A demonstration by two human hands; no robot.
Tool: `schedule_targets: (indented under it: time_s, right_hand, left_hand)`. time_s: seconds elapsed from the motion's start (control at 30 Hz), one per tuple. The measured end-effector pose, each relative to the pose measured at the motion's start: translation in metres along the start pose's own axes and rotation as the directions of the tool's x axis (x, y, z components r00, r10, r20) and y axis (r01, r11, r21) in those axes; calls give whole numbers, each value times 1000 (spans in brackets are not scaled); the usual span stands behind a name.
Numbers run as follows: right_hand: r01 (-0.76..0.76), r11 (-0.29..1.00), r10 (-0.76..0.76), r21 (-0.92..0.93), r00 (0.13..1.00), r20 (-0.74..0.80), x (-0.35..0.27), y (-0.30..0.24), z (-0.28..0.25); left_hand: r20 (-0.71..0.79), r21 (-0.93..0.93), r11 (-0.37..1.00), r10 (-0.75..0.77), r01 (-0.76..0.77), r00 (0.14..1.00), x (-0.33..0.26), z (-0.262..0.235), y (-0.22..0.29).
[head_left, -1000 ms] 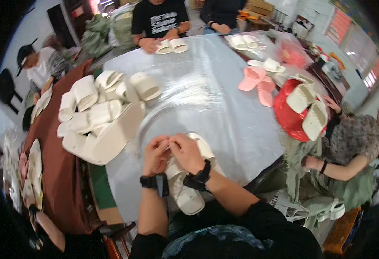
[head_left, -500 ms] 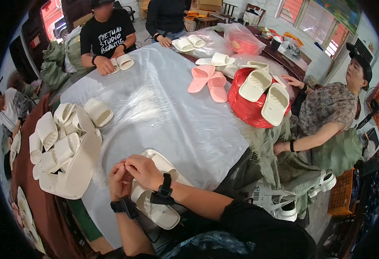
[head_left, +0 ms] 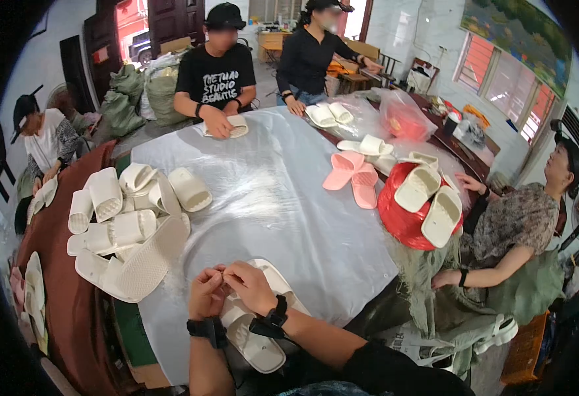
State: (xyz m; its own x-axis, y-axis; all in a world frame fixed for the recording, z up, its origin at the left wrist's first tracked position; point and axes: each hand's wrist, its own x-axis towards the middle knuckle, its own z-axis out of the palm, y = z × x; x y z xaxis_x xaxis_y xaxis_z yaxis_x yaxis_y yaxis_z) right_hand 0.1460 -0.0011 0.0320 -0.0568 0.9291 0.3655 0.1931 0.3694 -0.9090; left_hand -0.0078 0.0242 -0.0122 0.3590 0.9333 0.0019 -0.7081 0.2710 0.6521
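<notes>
Cream slide sandals (head_left: 253,330) lie as a pair at the near edge of the plastic-covered table (head_left: 283,191), directly under the person's wrists, soles and straps partly hidden by the forearms. Head view, the only one supplied: the left hand (head_left: 207,294) and right hand (head_left: 253,285) meet above the pair, fingertips drawn together and pinched on something very small between them; what that item is cannot be made out, being too fine to show. Both hands are closed in a pinch, neither gripping the sandals themselves. Both wrists carry dark bands. To the person's left, well apart from the hands, a heap of cream sandals (head_left: 128,224) sits on the table, loosely stacked. Across the table, a pink pair (head_left: 354,175) lies beside a red basin (head_left: 402,214) that holds two more cream sandals. Other people sit around the table, one in a black printed shirt (head_left: 215,76) handling a sandal at the far edge. Judgement: the step in hand appears to be fine finger work on a small part or thread belonging to the pair beneath. The next move would call for bringing the pinched item down to the sandal with steady, precise placement, keeping the pinch firm so it is not dropped.
</notes>
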Motion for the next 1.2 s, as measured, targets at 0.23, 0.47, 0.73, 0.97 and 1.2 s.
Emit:
schedule_targets:
  time_s: [0.23,0.47,0.73,0.97,1.2]
  right_hand:
    - [4,998,-6,-69,1000,-17,0,-3,1]
    - [-50,999,51,22,997,-63,4,-5,-2]
    - [-136,990,137,28,990,-27,2,1,-2]
    - [-32,999,33,27,999,-42,1,6,1]
    - [-50,999,49,-9,999,-6,2,-1,-2]
  left_hand:
    - [-16,7,1000,-17,17,1000,-2,5,1]
    - [-143,-15,999,49,-51,988,3,5,-3]
    - [-109,55,998,34,-28,993,0,7,-1]
    - [-59,41,999,-8,10,998,1,10,2]
    - [-7,69,997,-17,17,1000,-1,12,4]
